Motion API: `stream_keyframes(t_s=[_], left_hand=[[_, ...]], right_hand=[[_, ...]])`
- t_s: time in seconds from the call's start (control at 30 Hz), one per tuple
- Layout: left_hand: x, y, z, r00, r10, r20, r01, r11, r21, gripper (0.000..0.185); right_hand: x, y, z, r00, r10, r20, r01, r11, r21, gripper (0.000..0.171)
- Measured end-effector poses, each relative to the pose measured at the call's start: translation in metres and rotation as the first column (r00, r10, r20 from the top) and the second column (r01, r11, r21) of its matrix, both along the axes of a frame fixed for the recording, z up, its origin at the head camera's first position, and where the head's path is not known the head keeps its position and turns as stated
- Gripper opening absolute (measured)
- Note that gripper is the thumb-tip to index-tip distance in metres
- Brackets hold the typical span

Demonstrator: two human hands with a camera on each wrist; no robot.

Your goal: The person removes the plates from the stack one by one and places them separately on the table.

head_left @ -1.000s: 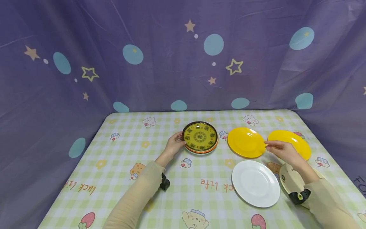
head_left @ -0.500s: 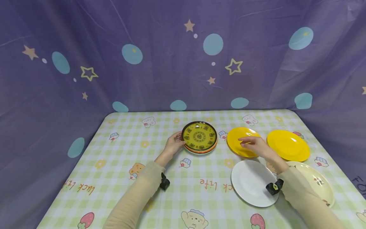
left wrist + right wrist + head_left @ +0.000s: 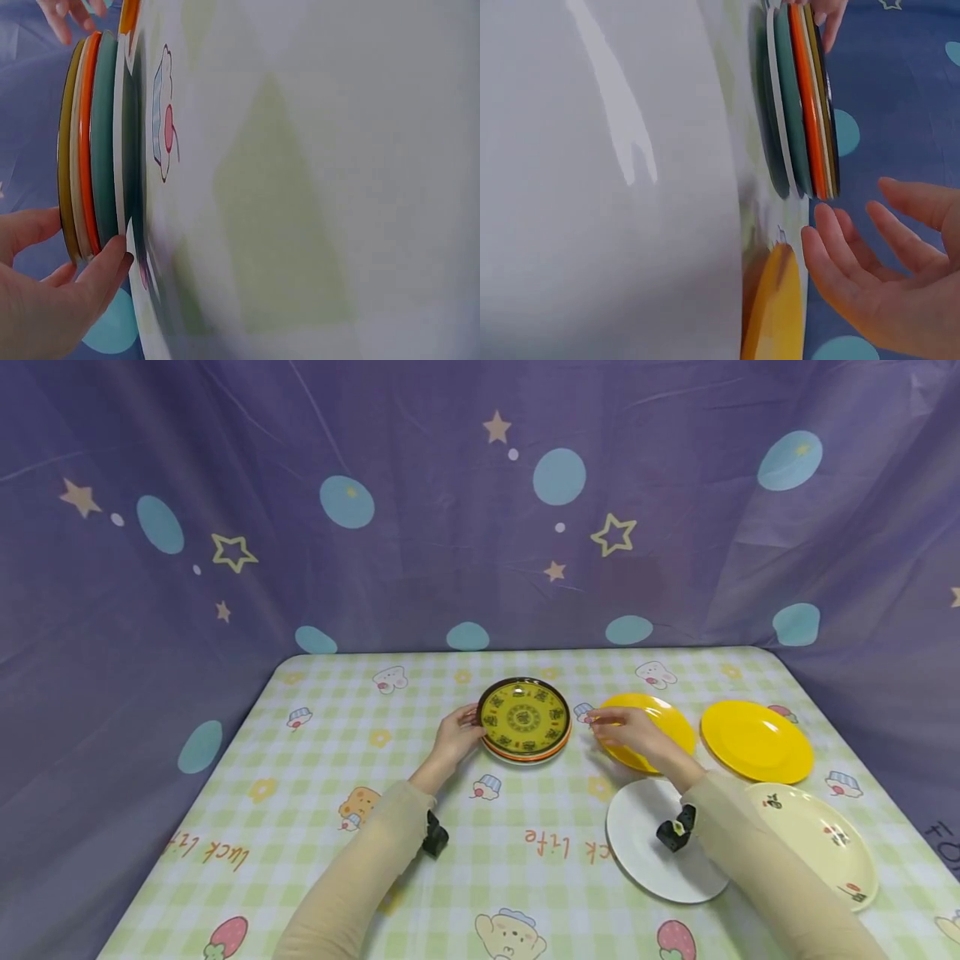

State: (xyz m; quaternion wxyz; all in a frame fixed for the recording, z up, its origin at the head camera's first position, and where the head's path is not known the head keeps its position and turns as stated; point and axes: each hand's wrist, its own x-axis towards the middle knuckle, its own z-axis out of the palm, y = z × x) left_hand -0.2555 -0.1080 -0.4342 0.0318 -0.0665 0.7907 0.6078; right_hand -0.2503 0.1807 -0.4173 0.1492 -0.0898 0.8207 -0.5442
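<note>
A stack of several plates (image 3: 523,720) stands mid-table, topped by a dark-rimmed olive plate with a printed pattern. In the left wrist view the stack's edges (image 3: 105,142) show olive, cream, orange, green and white. My left hand (image 3: 455,737) holds its left side, thumb at the top plate's rim and fingers lower on the edge. To the right of the stack, my right hand (image 3: 628,731) hovers partly over a yellow plate (image 3: 667,722). Its fingers (image 3: 832,244) are relaxed and spread, bent toward the stack with nothing between them.
A second yellow plate (image 3: 757,742) lies farther right. Nearer the front are a white plate (image 3: 637,839), partly under my right wrist, and a cream plate with small printed motifs (image 3: 821,835). A checked cloth (image 3: 300,793) covers the table; a purple curtain (image 3: 420,560) hangs behind.
My right hand has moved left, from between the two yellow plates, across the nearer one, toward the stack. My left hand and the stack have stayed put.
</note>
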Motion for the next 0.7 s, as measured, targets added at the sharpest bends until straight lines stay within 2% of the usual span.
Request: stream_keyframes(t_s=[0.07,0.23,0.4,0.47,0.7], left_hand=[[0.000,0.001,0.001,1.000,0.016,0.000,-0.016,1.000,-0.010,0.050],[-0.001,0.002,0.001,0.998,0.059,-0.001,-0.059,0.998,-0.025,0.043],[-0.003,0.003,-0.001,0.994,0.107,-0.001,-0.107,0.994,0.001,0.034],[-0.004,0.002,-0.002,0.993,0.118,-0.010,-0.118,0.993,0.008,0.032],[-0.005,0.002,-0.004,0.991,0.130,-0.027,-0.129,0.992,0.013,0.027]], right_hand=[[-0.003,-0.005,-0.001,0.998,-0.022,0.057,0.025,0.998,-0.058,0.043],[-0.010,-0.017,-0.005,0.990,-0.048,0.130,0.066,0.989,-0.136,0.044],[-0.016,-0.027,-0.008,0.972,-0.075,0.223,0.130,0.962,-0.241,0.046],[-0.017,-0.029,-0.009,0.968,-0.086,0.236,0.146,0.957,-0.252,0.046],[-0.018,-0.032,-0.011,0.974,-0.030,0.224,0.091,0.959,-0.268,0.051]])
